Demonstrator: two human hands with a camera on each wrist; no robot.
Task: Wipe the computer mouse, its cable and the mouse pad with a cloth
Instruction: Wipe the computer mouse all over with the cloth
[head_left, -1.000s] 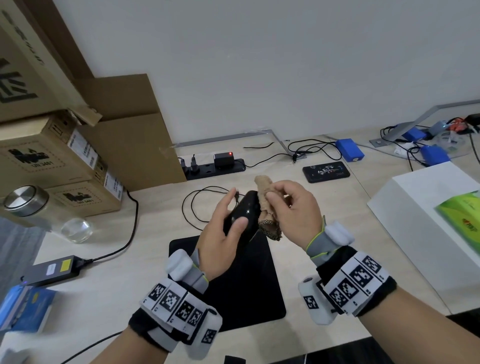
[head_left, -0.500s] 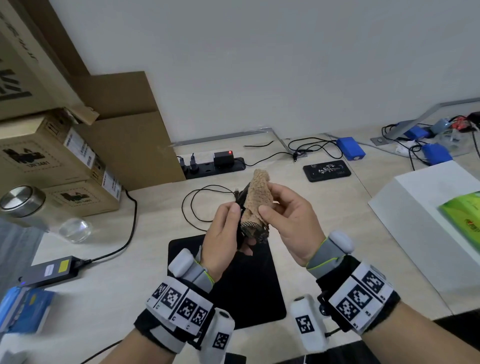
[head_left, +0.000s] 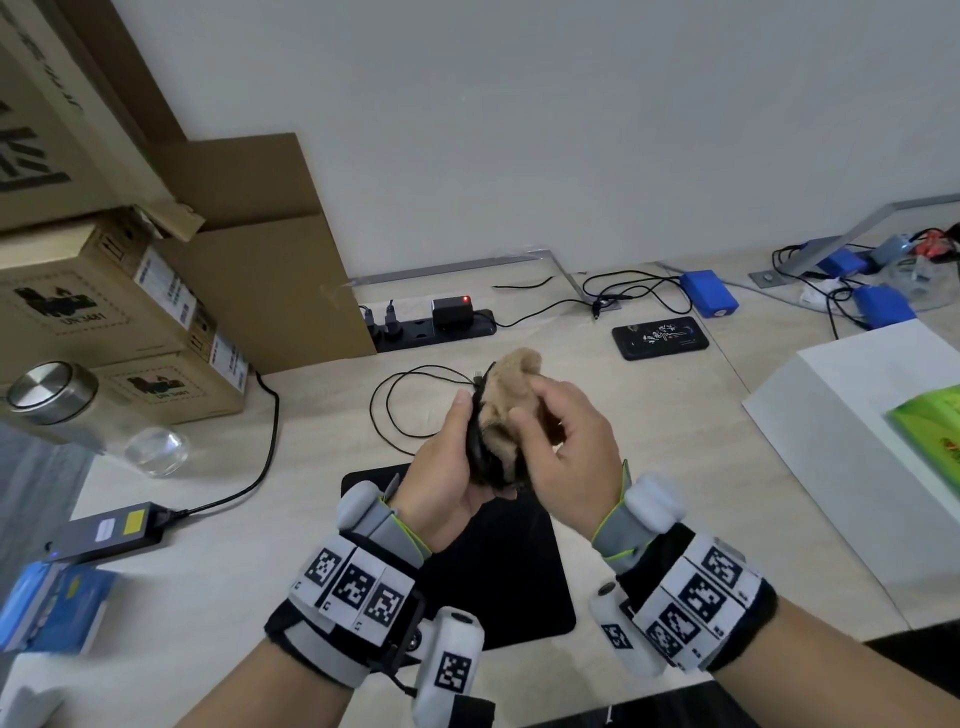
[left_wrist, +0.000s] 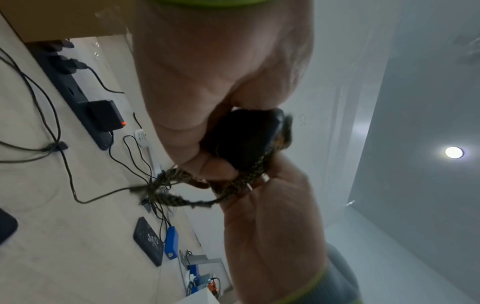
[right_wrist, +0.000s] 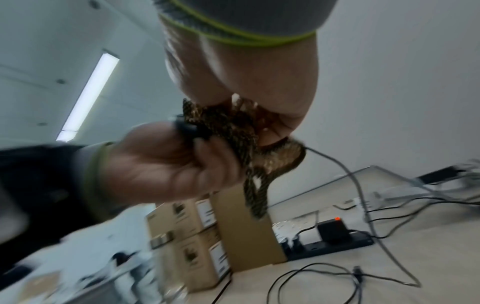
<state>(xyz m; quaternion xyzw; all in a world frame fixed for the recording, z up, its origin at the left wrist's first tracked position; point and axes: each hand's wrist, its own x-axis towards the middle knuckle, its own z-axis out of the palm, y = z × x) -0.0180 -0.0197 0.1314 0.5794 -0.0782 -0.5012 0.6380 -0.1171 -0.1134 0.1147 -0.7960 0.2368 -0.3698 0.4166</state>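
Office or lab workroom, pale table (head_left: 675, 441), power strip (head_left: 431, 332), stacked cardboard boxes (head_left: 93, 296), blue battery packs (head_left: 709, 293), ceiling strip light (right_wrist: 88, 94)

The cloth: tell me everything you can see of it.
The cloth is tan and fuzzy on one face, with a darker woven mesh backing that shows in both wrist views. It is bunched, not spread, held up above the black mouse pad. The right hand holds it in its grip and presses it against the black mouse, which the left hand holds. One end sticks up past the fingers; a frayed edge hangs below.
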